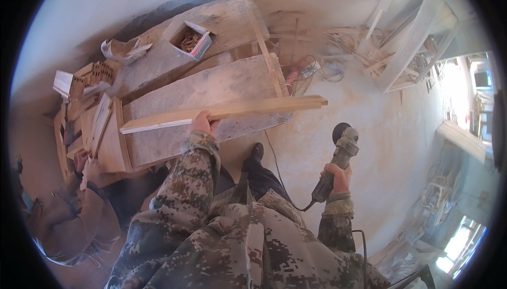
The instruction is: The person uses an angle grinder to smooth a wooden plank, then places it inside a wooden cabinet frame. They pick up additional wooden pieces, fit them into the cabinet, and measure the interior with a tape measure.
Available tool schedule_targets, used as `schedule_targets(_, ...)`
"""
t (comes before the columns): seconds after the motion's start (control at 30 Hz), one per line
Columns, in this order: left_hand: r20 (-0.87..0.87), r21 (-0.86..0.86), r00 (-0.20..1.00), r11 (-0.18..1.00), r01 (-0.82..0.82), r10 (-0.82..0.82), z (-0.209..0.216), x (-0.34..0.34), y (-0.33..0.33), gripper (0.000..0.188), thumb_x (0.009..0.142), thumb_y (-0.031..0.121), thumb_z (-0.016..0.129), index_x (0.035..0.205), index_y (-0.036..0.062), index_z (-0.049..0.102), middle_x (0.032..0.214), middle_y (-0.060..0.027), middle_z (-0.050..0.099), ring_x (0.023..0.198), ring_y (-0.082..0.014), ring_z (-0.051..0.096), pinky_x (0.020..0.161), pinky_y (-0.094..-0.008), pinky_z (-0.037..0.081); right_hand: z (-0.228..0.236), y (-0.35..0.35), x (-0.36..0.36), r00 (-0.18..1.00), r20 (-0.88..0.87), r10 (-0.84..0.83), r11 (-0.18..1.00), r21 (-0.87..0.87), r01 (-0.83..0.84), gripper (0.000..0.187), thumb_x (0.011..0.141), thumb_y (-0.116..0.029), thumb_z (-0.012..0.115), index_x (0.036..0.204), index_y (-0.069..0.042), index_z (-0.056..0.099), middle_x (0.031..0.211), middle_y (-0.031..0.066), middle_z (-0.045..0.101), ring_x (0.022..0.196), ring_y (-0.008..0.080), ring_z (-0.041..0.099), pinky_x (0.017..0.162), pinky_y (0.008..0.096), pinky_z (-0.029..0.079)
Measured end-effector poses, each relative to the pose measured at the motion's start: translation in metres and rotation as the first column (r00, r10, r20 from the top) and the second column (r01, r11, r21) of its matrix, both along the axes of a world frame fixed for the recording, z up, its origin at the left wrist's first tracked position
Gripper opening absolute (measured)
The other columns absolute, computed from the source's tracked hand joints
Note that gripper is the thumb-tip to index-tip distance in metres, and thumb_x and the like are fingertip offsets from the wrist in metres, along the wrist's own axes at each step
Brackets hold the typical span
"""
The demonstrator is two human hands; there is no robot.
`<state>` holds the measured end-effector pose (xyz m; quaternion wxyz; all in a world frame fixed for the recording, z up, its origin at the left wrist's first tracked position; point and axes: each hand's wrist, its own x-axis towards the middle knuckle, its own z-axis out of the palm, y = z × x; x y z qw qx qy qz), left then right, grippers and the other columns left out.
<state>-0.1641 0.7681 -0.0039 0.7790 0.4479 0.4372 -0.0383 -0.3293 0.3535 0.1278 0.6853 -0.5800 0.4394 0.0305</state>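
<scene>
Over the workbench (185, 85) lies a long, pale wooden strip (253, 108), one end reaching past the bench's right edge. My left hand (202, 123) is closed on its near edge, around the middle; some fingers are hidden. Away from the bench on the right, my right hand (339, 177) grips an angle grinder (340, 154) by its body. The grinder's dark round disc (341, 131) points away from me, apart from the wood. A black cord (301, 208) runs from the grinder's rear end.
At lower left a co-worker's hands (88, 168) hold a piece beside leaning boards (100, 125). An open carton (198, 51) of small wood bits sits on the far bench. Cables (311, 72) lie on the floor, and scrap timber (412, 40) is stacked far right.
</scene>
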Motion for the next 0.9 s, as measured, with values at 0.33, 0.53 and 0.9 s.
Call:
schedule_targets(0.33,-0.46,0.107,0.753,0.813,0.573,-0.47,0.026,0.019,0.042,0.047,0.089,0.045,0.078,0.107,0.0035,0.064,0.102,-0.0121,0.07,0.077,-0.0268,0.07,0.057,-0.0394,0.055,0.005,0.043,0.014,0.986,0.013,0.166,0.98,-0.114,-0.164,0.05,0.072,-0.003,0.071,0.118,0.001,0.055,0.081,0.0112,0.062,0.06,0.0251,0.066,0.057,0.0379,0.057)
schedule_targets(0.53,-0.277,0.907,0.756,-0.421,0.002,-0.592,0.061,-0.003,0.087,0.033,0.076,0.034,0.084,0.091,0.008,0.07,0.103,-0.0098,0.07,0.108,-0.0321,0.064,0.086,-0.044,0.052,0.009,0.097,0.028,0.958,-0.005,0.287,0.952,-0.112,-0.286,0.047,0.071,-0.004,0.076,0.114,0.001,0.057,0.087,0.009,0.064,0.067,0.0205,0.066,0.062,0.0343,0.056)
schedule_targets(0.9,-0.692,0.645,0.209,-0.463,0.607,-0.691,0.001,0.045,0.163,0.021,0.082,0.026,0.073,0.09,0.0068,0.074,0.1,-0.0194,0.071,0.097,-0.0413,0.068,0.086,-0.0507,0.055,-0.001,0.238,0.068,0.687,-0.083,0.722,0.625,-0.347,-0.699,0.072,0.069,-0.023,0.078,0.131,0.001,0.051,0.106,0.0237,0.07,0.1,0.0387,0.069,0.089,0.0463,0.055)
